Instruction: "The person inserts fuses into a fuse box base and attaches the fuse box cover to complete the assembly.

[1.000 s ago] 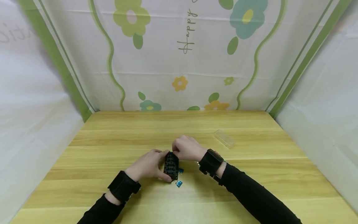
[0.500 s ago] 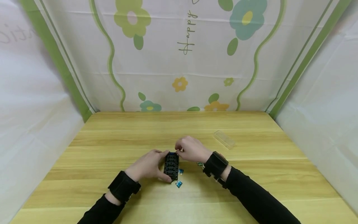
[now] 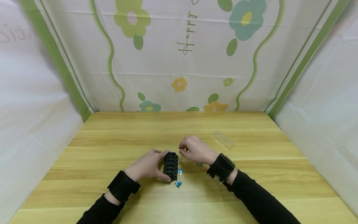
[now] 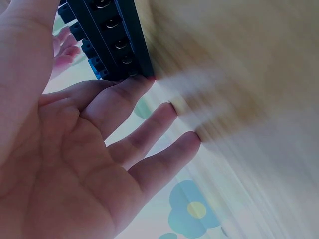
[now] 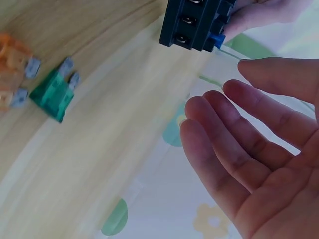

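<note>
Pinching the black block between thumb and fingers, your left hand holds it on the desk ahead of you, a little left of the middle. In the left wrist view, two more fingers of that hand reach out past the block, spread apart. Your right hand hovers just right of the block's far end – its fingers loosely bent, a gap between them and the thumb, nothing in their hold. A blue part sits at the far end of the block.

Look to what lies close by: one loose blue piece is right beside the block's right edge, and another blue piece lies nearer you, by its near corner. Under your right wrist are a green piece and some orange pieces; the black wristband stands over that spot and may cover part of them. In the right wrist view the green piece shows two grey prongs. Beyond your right hand – well apart from the block – lies a clear case, and a flowered cloth hangs behind the desk.
</note>
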`<move>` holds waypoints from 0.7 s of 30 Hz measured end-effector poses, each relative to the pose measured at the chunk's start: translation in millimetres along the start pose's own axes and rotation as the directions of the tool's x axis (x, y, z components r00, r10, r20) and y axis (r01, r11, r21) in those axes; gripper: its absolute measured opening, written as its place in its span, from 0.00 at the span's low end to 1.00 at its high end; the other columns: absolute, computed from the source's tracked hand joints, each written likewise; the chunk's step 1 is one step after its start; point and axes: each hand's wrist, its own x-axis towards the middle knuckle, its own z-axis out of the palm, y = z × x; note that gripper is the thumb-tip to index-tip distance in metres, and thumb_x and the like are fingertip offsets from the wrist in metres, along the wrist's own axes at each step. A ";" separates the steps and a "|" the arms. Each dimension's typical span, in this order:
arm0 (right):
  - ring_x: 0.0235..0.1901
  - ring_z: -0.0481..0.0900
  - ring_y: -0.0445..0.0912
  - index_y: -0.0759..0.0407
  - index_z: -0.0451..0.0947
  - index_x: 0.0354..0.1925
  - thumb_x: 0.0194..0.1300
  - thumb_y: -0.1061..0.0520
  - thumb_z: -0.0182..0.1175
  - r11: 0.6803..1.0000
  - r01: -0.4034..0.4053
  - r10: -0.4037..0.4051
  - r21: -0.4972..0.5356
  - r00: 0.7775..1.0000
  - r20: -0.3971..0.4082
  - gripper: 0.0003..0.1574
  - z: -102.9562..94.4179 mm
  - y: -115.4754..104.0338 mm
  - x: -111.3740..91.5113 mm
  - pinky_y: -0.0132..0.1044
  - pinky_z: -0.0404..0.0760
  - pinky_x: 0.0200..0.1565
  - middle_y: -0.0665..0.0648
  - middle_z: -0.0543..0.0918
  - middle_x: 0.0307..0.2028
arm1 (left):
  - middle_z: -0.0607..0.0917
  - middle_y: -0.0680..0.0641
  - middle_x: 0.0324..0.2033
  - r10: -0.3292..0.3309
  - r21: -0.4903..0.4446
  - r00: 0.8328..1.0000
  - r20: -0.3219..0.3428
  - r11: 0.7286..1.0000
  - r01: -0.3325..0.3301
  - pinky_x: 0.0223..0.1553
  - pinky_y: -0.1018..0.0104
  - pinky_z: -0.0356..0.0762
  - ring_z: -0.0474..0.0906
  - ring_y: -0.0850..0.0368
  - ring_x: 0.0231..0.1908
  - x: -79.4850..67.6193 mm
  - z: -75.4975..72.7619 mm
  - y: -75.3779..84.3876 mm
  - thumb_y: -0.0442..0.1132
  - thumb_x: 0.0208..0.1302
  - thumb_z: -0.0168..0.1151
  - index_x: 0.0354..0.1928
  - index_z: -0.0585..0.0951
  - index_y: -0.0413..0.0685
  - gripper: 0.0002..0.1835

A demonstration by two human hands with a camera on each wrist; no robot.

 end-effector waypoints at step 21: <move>0.29 0.76 0.37 0.55 0.85 0.33 0.59 0.57 0.66 0.976 0.205 -0.209 0.077 0.977 0.043 0.03 -2.3 -15.0 -29.1 0.19 0.70 0.34 0.44 0.78 0.31 | 0.74 0.40 0.57 0.002 -0.003 1.000 0.000 1.000 -0.002 0.57 0.55 0.66 0.68 0.44 0.59 0.8 1.3 -0.8 0.68 0.37 0.72 0.69 0.64 0.40 0.59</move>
